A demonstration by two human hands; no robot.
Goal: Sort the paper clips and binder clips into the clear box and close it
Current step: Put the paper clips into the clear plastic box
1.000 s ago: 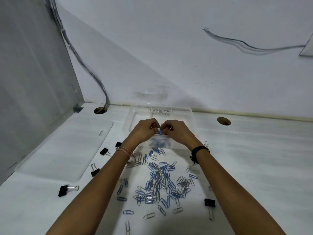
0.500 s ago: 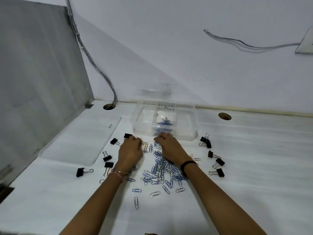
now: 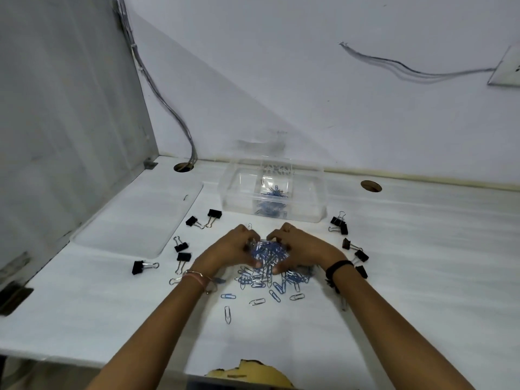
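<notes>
The left hand (image 3: 228, 250) and right hand (image 3: 301, 249) cup together around a heap of paper clips (image 3: 267, 253) on the table (image 3: 422, 277), with more scattered just behind the hands. Ahead of the fingers stands the open clear box (image 3: 306, 198), a few clips inside. Black binder clips (image 3: 350, 244) lie loose outside both wrists; the lid (image 3: 135, 220) rests far left.

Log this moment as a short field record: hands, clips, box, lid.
left hand: cupped around the heap of blue and silver wire paper clips
right hand: cupped on the heap's other side
black metal binder clips: scattered on the white table, none boxed
clear plastic box: open, some paper clips inside
clear flat lid: lying left of the box
</notes>
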